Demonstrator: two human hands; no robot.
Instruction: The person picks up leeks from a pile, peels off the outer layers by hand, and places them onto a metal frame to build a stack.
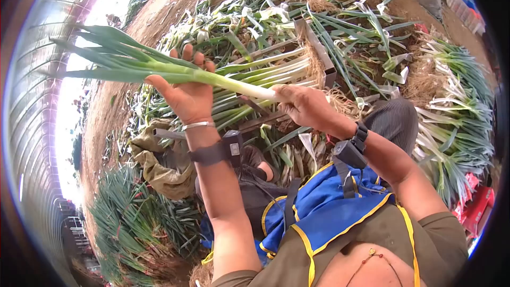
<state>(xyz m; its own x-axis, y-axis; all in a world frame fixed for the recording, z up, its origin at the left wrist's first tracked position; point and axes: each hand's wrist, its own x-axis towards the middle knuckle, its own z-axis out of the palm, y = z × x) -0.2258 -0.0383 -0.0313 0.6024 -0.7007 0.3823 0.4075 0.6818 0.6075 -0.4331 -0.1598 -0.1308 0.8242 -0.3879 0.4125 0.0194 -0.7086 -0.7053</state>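
A thick green onion point(234, 82) is held up in front of me, its white base to the right and its green leaves fanning out to the left. My left hand point(194, 95) is turned palm up under the stalk, with the thumb on the near side and the fingers curled up on the far side. Closed around the white base end is my right hand point(308, 106), which hides the tip. Below the hands, a row of green onions point(281, 69) lies across a metal frame point(321, 53), roots against its right end.
Cut leaves and peelings point(212, 26) litter the ground beyond the frame. A long stack of cleaned green onions point(462, 111) lies to the right. A pile of green onions point(138, 218) with roots is at lower left, near a tan sack point(164, 172). Red packaging point(478, 204) lies at far right.
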